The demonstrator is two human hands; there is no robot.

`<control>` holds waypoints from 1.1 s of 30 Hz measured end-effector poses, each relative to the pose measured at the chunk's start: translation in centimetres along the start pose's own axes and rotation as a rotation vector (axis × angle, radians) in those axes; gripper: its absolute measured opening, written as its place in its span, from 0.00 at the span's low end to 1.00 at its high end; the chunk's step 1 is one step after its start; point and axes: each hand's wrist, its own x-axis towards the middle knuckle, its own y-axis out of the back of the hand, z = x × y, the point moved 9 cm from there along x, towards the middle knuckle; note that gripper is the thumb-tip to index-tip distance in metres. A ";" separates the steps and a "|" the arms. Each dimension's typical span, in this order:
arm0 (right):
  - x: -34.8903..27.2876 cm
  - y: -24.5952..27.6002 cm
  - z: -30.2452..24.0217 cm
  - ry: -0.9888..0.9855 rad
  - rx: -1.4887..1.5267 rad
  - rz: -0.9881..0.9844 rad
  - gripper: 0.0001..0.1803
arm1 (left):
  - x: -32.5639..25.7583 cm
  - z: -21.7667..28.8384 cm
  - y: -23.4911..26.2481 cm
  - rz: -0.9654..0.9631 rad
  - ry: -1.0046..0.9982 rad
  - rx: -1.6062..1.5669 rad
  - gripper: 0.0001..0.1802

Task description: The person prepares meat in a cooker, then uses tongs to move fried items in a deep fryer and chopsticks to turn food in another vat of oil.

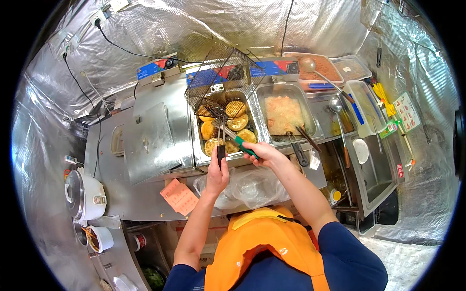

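My left hand is closed round the black handle of a wire fryer basket. The basket is tipped up over the left fryer vat, its mesh leaning toward the back. In my right hand are green-handled metal tongs, their tip near the basket's handle end. Several round golden fried cakes lie in the dark oil below, some partly hidden behind the mesh and the tongs.
Pale food fries in foaming oil in the right vat, with a black-handled basket grip in front. A metal lid lies left. Clear plastic bags and orange paper slips rest near me. Ladles stand right; a rice cooker sits left.
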 end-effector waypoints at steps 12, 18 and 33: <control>-1.1 -1.8 -1.3 0.010 0.086 -0.080 0.15 | 2.3 5.2 1.3 0.055 -0.060 -0.063 0.32; 2.1 -5.6 -0.3 -0.040 0.212 -0.152 0.15 | 2.4 6.4 0.6 0.045 -0.087 -0.134 0.32; -1.1 -3.7 1.6 0.149 0.042 0.005 0.16 | 0.4 5.7 1.8 0.085 -0.023 -0.132 0.31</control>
